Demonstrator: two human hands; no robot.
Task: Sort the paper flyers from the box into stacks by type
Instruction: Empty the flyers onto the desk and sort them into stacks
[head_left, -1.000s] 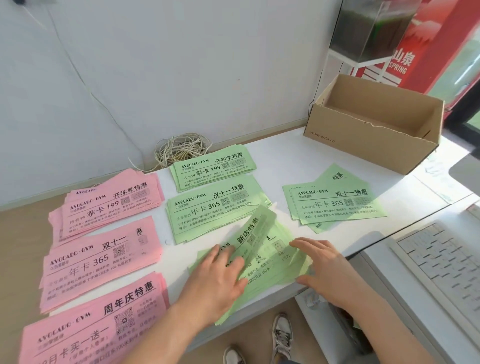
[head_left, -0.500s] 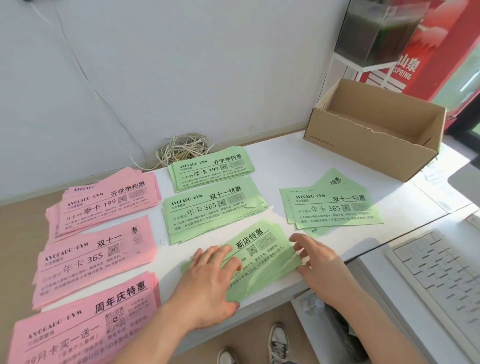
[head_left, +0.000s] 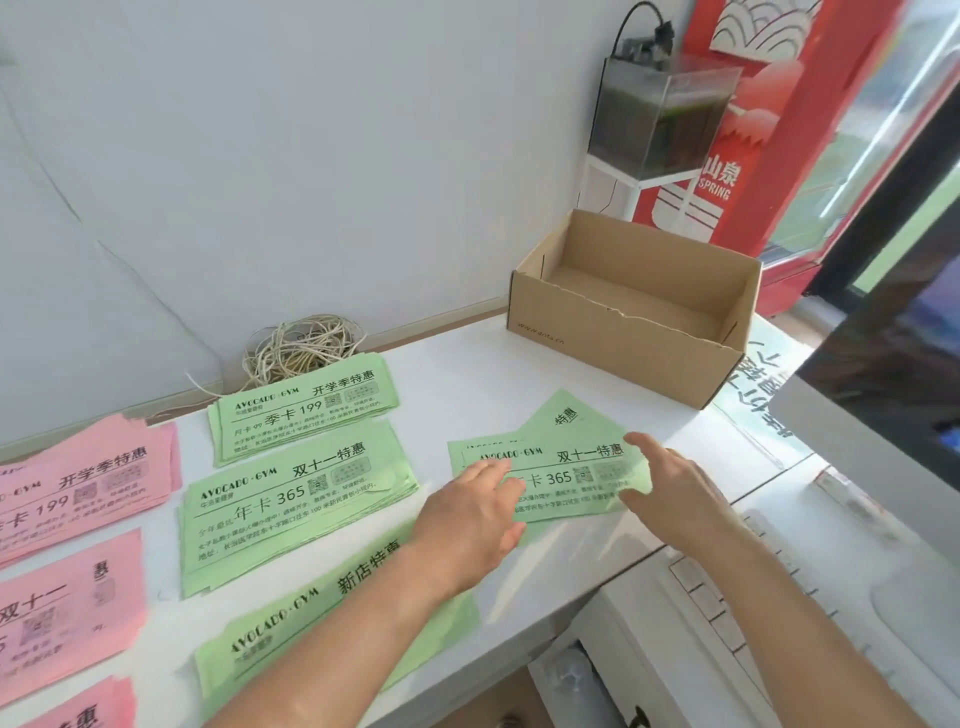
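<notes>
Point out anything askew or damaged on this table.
The loose green pile near the cardboard box is untidy: one flyer beneath lies turned at an angle, its corner poking out toward the box. The left hand and right hand rest on that pile. The box's front wall has a ragged, torn rim.

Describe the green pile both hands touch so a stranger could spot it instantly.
Start at the open cardboard box at the back right. Directly in front of it lies a small green pile, touched by the left hand and right hand. Unlike the neater green stacks to its left, one flyer pokes out askew.
</notes>
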